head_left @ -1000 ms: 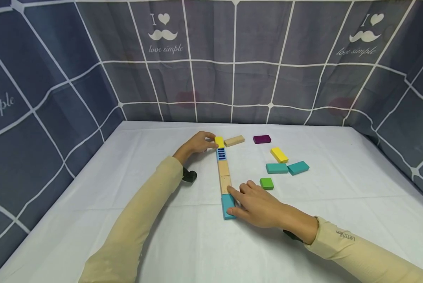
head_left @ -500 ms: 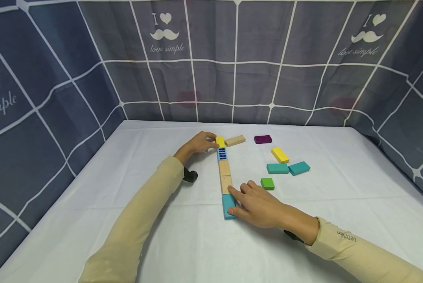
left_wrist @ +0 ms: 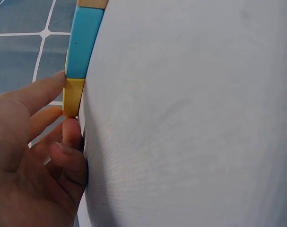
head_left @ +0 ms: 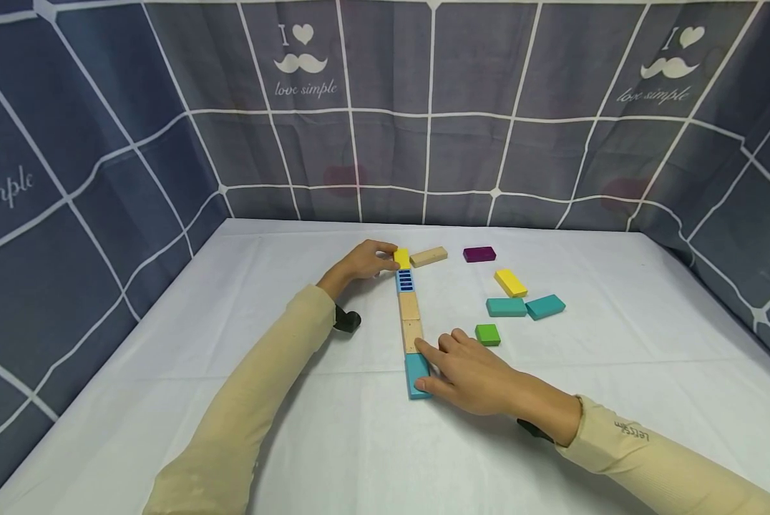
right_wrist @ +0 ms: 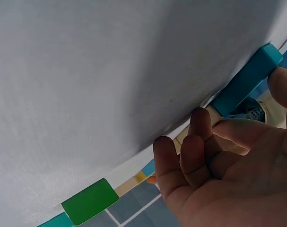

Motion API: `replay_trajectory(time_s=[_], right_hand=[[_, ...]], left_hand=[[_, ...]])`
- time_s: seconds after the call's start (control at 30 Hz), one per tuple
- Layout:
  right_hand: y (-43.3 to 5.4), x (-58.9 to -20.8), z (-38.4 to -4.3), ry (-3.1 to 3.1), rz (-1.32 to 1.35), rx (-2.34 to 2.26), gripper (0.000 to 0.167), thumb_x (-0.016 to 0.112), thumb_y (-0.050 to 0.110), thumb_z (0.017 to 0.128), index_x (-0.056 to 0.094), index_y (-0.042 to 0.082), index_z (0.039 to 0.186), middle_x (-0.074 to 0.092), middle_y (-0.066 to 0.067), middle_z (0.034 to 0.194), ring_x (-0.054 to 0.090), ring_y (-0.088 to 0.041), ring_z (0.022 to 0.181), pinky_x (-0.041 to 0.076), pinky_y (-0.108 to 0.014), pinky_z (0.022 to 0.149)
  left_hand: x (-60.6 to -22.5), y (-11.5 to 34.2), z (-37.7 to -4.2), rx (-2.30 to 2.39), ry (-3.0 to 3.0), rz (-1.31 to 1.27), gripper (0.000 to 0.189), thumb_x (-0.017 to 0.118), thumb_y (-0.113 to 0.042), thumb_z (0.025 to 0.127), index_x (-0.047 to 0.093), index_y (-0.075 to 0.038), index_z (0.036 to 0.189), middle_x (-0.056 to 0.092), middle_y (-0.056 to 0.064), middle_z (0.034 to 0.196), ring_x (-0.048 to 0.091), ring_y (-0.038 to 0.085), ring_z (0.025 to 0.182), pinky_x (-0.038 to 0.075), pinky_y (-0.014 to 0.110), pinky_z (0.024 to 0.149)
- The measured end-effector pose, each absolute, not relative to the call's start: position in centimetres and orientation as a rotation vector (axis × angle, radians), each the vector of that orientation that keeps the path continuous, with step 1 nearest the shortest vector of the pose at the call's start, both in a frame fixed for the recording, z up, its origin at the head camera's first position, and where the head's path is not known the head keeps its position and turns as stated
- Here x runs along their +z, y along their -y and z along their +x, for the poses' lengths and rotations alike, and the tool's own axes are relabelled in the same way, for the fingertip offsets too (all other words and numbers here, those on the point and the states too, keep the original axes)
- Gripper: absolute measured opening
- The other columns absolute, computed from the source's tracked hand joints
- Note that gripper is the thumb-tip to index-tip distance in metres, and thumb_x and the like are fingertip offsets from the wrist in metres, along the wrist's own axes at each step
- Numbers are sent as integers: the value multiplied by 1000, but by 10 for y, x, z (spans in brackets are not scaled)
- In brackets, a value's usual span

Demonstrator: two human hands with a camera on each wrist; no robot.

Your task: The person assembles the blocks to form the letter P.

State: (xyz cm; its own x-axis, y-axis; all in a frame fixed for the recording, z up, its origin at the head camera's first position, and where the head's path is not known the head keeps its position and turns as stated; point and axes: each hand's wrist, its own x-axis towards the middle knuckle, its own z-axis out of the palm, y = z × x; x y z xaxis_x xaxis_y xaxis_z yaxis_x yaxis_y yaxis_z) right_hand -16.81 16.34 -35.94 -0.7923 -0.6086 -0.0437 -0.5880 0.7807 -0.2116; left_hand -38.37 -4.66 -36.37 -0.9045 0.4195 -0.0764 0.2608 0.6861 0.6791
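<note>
On the white worktop (head_left: 333, 443), a straight row of blocks (head_left: 408, 306) runs away from you. Your right hand (head_left: 471, 375), its thumb and forefinger spread, touches the near teal block (head_left: 416, 372) with the thumb and the adjoining wooden block (head_left: 411, 333) with the forefinger, while your left hand (head_left: 361, 260) pinches the row's far yellow block (head_left: 402, 257); a small green block (head_left: 488, 335) lies just beyond your right knuckles.

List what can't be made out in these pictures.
Head: held yellow block, left side partly hidden by left hand.
Head: lettering on right sleeve, too small.
Left wrist: wooden block, cut off by top edge.
Right wrist: bottom teal block, cut off by bottom edge.
</note>
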Motion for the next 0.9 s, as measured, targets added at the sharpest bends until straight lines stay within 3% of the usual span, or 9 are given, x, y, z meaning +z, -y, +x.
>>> replay_trajectory(time_s=[0.33, 0.57, 0.67, 0.77, 0.9], right_hand=[[-164, -359, -169, -2859, -968, -289, 67, 60, 48, 96, 49, 6, 146, 55, 0, 93, 42, -16, 90, 40, -32, 74], [-164, -359, -169, -2855, -960, -288, 67, 60, 49, 96, 48, 6, 146, 55, 0, 95, 42, -17, 91, 40, -32, 75], [-165, -359, -169, -2851, -965, -290, 67, 59, 49, 96, 48, 6, 146, 56, -1, 96, 42, -16, 91, 40, -32, 75], [-165, -359, -170, -2848, -974, -292, 67, 59, 49, 96, 47, 6, 147, 56, -2, 98, 42, -17, 92, 40, -33, 76], [-166, -360, -170, -2849, -980, -293, 67, 59, 49, 97, 47, 6, 147, 56, -3, 98, 43, -18, 93, 41, -33, 77]], left_hand=[[-366, 47, -384, 1015, -2682, 554, 54, 65, -29, 96, 51, -10, 145, 52, 9, 144, 58, 19, 78, 46, 27, 73], [-366, 46, -384, 1032, -2680, 556, 54, 65, -29, 96, 51, -10, 145, 52, 9, 143, 56, 17, 72, 44, 26, 70], [-365, 47, -382, 1023, -2700, 551, 54, 64, -32, 97, 51, -12, 145, 51, 9, 145, 60, 22, 77, 47, 30, 73], [-363, 49, -378, 908, -2775, 599, 56, 62, -39, 97, 49, -14, 147, 47, 7, 149, 61, 26, 109, 47, 36, 94], [-356, 53, -366, 696, -2821, 747, 68, 59, -52, 95, 43, -18, 151, 38, 2, 156, 33, 25, 143, 28, 44, 115]])
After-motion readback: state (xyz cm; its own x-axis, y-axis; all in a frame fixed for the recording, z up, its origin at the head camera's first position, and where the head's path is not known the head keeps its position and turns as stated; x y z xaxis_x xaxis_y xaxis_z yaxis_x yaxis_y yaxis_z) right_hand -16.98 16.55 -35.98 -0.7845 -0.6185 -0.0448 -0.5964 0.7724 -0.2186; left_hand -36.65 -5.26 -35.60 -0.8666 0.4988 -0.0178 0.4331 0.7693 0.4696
